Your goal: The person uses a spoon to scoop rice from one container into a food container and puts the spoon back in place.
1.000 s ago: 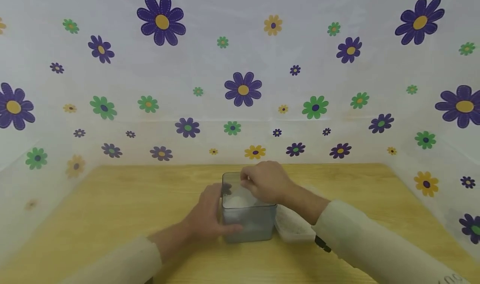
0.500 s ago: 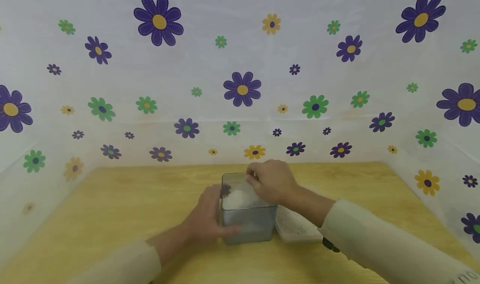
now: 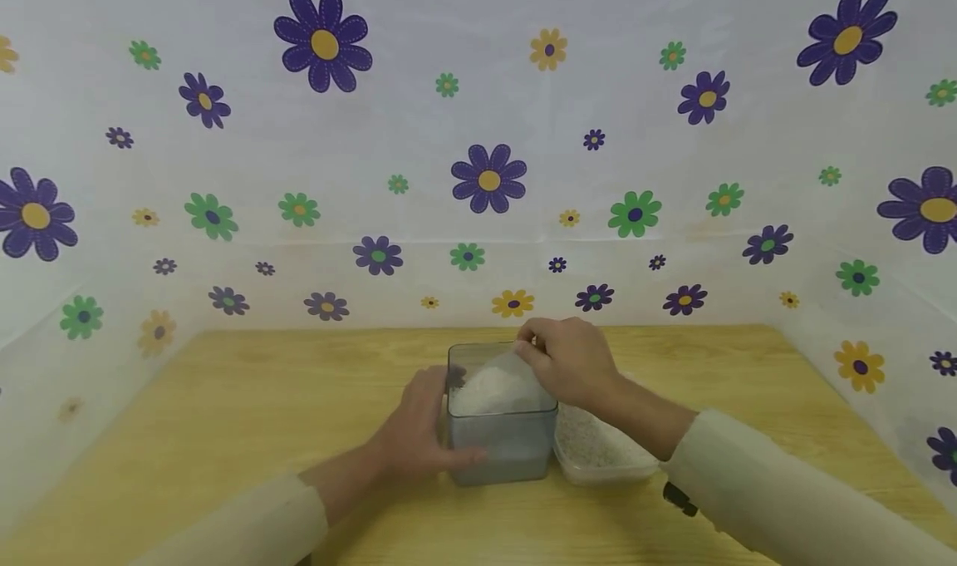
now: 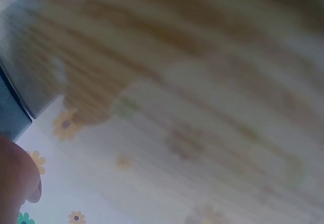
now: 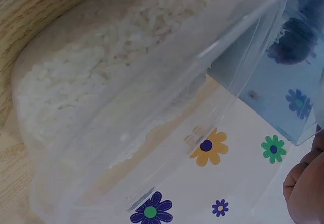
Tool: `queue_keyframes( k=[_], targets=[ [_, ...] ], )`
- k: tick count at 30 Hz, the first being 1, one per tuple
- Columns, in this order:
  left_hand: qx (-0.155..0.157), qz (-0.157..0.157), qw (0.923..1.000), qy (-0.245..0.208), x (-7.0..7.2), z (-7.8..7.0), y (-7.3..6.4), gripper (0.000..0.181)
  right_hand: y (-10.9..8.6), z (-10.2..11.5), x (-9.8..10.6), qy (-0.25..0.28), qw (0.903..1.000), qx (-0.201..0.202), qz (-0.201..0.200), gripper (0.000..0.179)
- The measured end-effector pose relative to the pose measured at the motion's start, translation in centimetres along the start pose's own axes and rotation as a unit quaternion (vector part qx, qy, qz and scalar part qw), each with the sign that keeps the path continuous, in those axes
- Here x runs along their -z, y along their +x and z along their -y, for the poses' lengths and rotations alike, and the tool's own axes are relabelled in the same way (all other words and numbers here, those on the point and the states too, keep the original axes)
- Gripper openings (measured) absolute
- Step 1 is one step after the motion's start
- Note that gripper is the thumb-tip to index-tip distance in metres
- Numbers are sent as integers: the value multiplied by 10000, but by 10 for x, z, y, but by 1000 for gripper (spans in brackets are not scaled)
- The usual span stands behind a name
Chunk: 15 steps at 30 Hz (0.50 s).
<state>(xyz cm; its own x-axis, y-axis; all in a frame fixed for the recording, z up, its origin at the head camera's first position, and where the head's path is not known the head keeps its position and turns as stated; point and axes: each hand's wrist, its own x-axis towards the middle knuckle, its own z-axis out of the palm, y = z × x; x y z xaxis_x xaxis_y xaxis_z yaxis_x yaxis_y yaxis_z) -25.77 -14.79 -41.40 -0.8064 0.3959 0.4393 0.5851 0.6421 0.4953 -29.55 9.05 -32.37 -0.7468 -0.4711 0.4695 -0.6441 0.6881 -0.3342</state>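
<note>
A bluish see-through box (image 3: 503,450) stands mid-table, a white heap (image 3: 499,387) showing inside it. My left hand (image 3: 419,433) holds the box at its left front corner, thumb across the front face and fingers along the side. Over the right part of the rim, my right hand (image 3: 571,358) pinches a thin translucent piece (image 3: 526,365) that slopes down towards the heap; its exact kind I cannot tell. Right of the box sits a clear plastic tub (image 3: 601,473) of white rice (image 5: 76,89), partly beneath the right forearm. In the left wrist view, a fingertip (image 4: 20,176) lies beside the box.
The wood-grain table (image 3: 262,408) carries the box and tub close together. A white sheet (image 3: 419,134) printed with flowers stands at the back and along both sides. A small black object (image 3: 679,499) shows under the right sleeve.
My right hand has moved to the right across the box, showing more of the white heap and the translucent piece. The left hand keeps its hold on the box.
</note>
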Motion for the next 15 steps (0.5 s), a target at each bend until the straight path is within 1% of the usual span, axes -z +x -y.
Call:
queue_keyframes(
  k=[2,6,8,15],
  targets=[
    [22,13,10000,0,1,-1,1,90,0,-3,2,122,9999,-37,-88,15],
    [-72,-23,10000,-32,2,-1,3,90,-1,-7,8,313,9992,-175,-201,15],
    [-63,-16,10000,-39,1,0,3,89,-1,-9,11,400,9986,-239,-246,15],
    [153,0,9999,-44,0,1,1,91,-4,-20,27,674,9961,-367,-447,15]
  ],
)
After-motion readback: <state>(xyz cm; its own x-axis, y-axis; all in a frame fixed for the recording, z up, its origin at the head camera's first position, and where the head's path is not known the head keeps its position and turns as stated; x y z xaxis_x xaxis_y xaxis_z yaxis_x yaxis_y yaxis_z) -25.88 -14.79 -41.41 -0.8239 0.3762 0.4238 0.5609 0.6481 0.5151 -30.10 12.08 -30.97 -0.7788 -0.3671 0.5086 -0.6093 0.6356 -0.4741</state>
